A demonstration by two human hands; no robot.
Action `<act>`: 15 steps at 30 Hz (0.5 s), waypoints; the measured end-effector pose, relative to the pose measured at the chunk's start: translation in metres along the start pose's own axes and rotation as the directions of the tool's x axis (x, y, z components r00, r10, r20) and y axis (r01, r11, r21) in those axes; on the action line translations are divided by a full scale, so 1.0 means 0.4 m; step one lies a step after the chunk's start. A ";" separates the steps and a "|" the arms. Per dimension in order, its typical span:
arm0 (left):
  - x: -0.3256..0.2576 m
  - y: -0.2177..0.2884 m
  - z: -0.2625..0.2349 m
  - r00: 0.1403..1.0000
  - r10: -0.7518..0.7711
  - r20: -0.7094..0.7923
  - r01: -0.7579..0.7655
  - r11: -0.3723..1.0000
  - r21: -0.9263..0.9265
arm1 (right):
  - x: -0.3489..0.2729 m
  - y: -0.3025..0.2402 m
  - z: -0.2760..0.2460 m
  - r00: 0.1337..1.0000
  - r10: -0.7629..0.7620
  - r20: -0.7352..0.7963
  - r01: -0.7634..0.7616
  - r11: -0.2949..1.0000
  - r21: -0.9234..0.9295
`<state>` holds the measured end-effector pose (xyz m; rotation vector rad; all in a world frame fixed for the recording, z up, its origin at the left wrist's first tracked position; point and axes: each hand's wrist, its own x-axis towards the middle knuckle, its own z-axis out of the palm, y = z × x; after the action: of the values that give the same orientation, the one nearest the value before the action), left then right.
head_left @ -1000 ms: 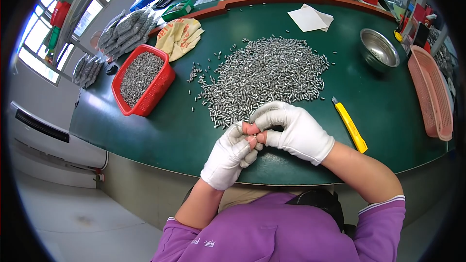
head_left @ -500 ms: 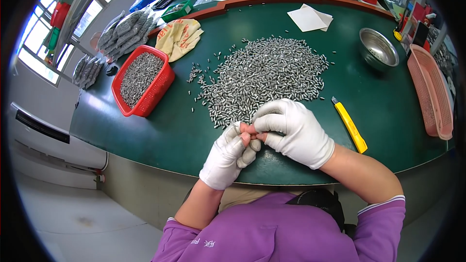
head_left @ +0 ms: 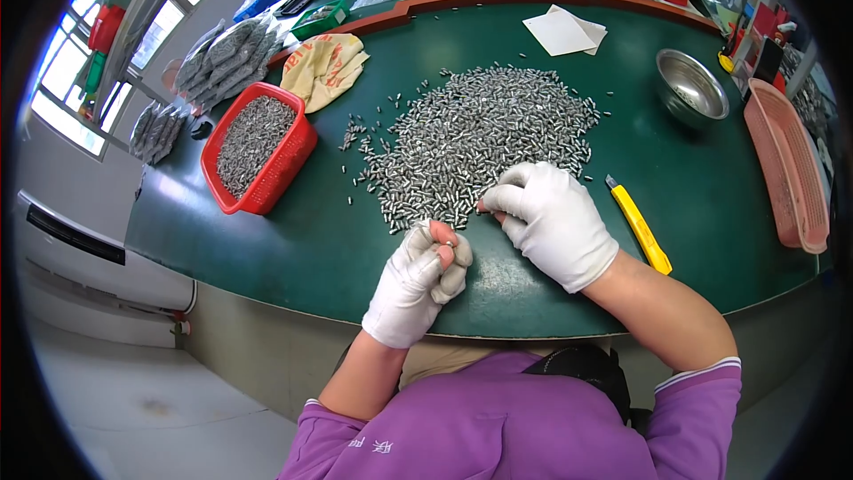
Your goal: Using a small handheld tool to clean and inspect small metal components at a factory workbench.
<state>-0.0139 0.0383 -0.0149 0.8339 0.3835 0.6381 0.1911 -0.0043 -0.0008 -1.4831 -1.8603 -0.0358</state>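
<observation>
A broad heap of small silvery metal cylinders (head_left: 489,124) lies on the green tabletop in front of me. Just short of its near edge is my left hand (head_left: 418,280), in a white glove with bare thumb and fingertip. Its fingers are pinched, and a tiny glint of metal shows between the tips, apparently one small cylinder. My right hand (head_left: 555,222), gloved the same way, reaches the heap's near right edge with its fingertips together. Whatever those tips hold, if anything, is hidden by the fingers.
A red plastic basket (head_left: 302,147) full of the cylinders stands left, near a yellowish cloth bag (head_left: 324,69) and grey packed bags (head_left: 227,62). On the right are a yellow utility knife (head_left: 641,229), a steel bowl (head_left: 693,89) and a pink basket (head_left: 786,173). White cards (head_left: 564,33) lie behind the heap.
My right hand has moved away from my left, up and rightward to the heap's edge. My left hand stays almost in place, still pinched.
</observation>
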 end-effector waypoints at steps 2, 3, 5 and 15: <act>0.002 -0.001 0.001 1.000 0.009 0.018 -0.008 1.000 -0.018 | -0.002 0.004 0.006 0.997 0.032 0.071 -0.030 0.999 -0.034; 0.002 0.001 0.005 1.000 -0.001 -0.008 0.001 1.000 -0.029 | -0.003 0.005 0.008 0.988 0.064 0.140 -0.055 0.996 -0.067; 0.000 0.002 0.005 0.999 -0.009 -0.036 0.008 0.999 -0.040 | -0.002 -0.001 0.005 0.986 0.070 0.148 -0.058 0.994 -0.088; 0.002 -0.003 -0.001 1.000 -0.001 0.006 0.001 1.000 -0.022 | -0.010 0.004 0.008 0.959 0.232 0.163 -0.206 0.965 -0.164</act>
<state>-0.0129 0.0383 -0.0161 0.8149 0.3709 0.6381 0.1909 -0.0057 -0.0060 -1.8411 -1.8546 0.0728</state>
